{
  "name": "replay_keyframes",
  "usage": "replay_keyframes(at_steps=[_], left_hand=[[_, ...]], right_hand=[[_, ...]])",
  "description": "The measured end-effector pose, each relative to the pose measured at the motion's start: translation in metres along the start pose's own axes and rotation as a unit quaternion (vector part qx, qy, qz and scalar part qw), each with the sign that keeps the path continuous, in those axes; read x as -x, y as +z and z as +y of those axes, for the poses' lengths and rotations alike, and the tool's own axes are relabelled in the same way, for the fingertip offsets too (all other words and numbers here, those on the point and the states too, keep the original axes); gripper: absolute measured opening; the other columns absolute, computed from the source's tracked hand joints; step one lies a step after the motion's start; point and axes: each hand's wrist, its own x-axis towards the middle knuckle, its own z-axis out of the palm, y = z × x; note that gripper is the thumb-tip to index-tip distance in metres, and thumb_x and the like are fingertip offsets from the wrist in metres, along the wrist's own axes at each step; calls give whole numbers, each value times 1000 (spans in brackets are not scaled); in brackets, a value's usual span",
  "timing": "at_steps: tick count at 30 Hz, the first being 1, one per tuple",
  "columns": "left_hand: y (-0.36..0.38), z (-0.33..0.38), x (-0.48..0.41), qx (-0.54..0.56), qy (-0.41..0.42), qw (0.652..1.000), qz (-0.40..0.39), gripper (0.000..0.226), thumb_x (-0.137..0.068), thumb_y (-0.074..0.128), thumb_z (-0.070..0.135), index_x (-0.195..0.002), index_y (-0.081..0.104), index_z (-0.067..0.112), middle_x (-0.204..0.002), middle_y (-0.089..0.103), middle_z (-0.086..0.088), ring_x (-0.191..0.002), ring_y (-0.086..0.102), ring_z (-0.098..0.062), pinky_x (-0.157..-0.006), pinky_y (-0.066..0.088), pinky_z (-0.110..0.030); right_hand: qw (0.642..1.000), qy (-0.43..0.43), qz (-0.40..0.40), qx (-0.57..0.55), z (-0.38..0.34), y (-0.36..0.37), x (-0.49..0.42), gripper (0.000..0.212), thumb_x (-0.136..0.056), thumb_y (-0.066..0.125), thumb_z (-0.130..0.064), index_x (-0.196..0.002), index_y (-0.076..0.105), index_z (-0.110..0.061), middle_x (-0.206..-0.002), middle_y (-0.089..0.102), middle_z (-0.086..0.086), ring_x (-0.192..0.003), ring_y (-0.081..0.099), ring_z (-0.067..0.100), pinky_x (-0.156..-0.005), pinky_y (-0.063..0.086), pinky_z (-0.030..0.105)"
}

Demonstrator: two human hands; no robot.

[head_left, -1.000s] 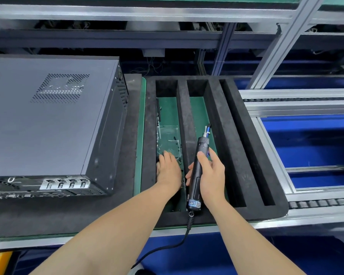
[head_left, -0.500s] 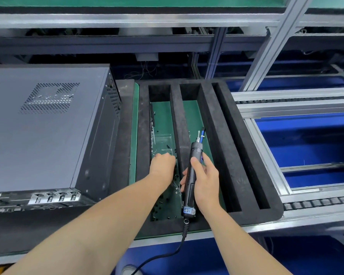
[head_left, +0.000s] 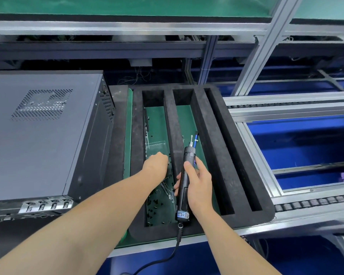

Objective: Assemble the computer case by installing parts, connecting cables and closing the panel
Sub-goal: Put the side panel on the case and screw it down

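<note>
Head camera looks down at a long table (head_left: 128, 124) with a green top. On the left lies the computer case (head_left: 44, 139) on its side, grey panel up, with a patch of small air holes in it. Its back end, with shiny metal slots, faces the person.

Just beside the case, on the right, sits a black foam tray (head_left: 214, 155) with three long slots. Lots of little black screws (head_left: 155, 205) lie loose in the near end of the left slot, and a clear plastic bag (head_left: 157, 146) lies farther up in the same slot.

The left hand (head_left: 156, 164) reaches down into that left slot, knuckles up, fingers curled under — I cannot tell if they hold a screw, since the tips are hidden.

The right hand (head_left: 200, 182) is over the middle slot. Its fingers and thumb wrap round a black electric screwdriver (head_left: 183, 197), tip pointing away from the person. A black cord (head_left: 168, 257) runs from its near end and hangs over the table edge.

Farther right, past the tray, a line of metal rollers (head_left: 316, 201) runs along a silver frame, with blue below.
</note>
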Motion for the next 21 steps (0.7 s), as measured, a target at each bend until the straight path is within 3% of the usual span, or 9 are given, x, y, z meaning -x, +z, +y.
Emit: replay_keyframes(at_steps=[4,6,7,9,11,12,16,18,21], left_hand=[[-10,0,12,59,-2,997,57,27,-81,58,-18,-99,62,2,-81,47,-7,-78,55,-29,-67,49,-36],[-15,-3,15,224,-38,971,70,13,-85,66,-11,-92,71,0,-89,65,-12,-74,60,-25,-70,56,-34],[-17,-4,18,356,-61,930,70,8,-86,71,-7,-89,76,-1,-88,71,-13,-72,65,-23,-72,59,-31],[-23,-3,28,618,-124,774,60,6,-83,76,-6,-88,78,-2,-87,76,-16,-69,72,-22,-70,62,-30],[-25,-2,40,768,-166,619,26,13,-82,78,-6,-95,77,-4,-93,76,-17,-73,74,-23,-68,63,-29],[-27,-2,45,808,-168,565,10,16,-82,78,-5,-98,75,-4,-96,76,-17,-77,74,-23,-69,63,-28],[-43,-3,62,892,-121,435,-29,12,-90,72,3,-102,68,2,-87,74,-9,-82,71,-17,-68,60,-22],[-58,-4,71,905,-97,413,-36,6,-94,68,10,-96,65,6,-77,72,-4,-76,68,-12,-67,60,-22],[-88,-10,85,884,-65,462,-21,12,-101,60,22,-96,62,11,-85,70,-1,-81,66,-12,-80,54,-28]], right_hand=[[1000,-3,-2,2,-3,0,1,19,-104,62,-32,-122,65,-28,-75,66,14,-54,62,32,-49,57,44],[1000,-3,-1,4,-5,1,3,14,-105,62,-31,-117,66,-29,-74,65,14,-53,62,32,-48,57,43],[1000,-1,1,4,-6,2,4,13,-105,61,-31,-116,66,-30,-73,65,14,-53,62,32,-47,56,42],[1000,6,2,10,-7,3,5,13,-105,61,-31,-116,66,-30,-73,65,13,-53,62,32,-47,55,39],[1000,22,-12,9,-11,3,5,12,-105,60,-31,-114,66,-26,-74,64,15,-55,61,33,-49,55,39],[999,31,-25,8,-14,3,6,12,-105,60,-30,-113,67,-24,-75,63,16,-56,60,33,-50,55,40],[994,47,-97,12,-31,6,13,20,-106,56,-34,-122,67,-38,-78,62,11,-53,60,31,-49,55,40],[991,42,-128,9,-41,12,22,26,-107,55,-35,-128,63,-46,-78,62,8,-52,60,31,-49,56,39],[987,15,-157,15,-61,25,36,33,-106,56,-36,-124,63,-62,-86,65,1,-65,62,28,-59,57,39]])
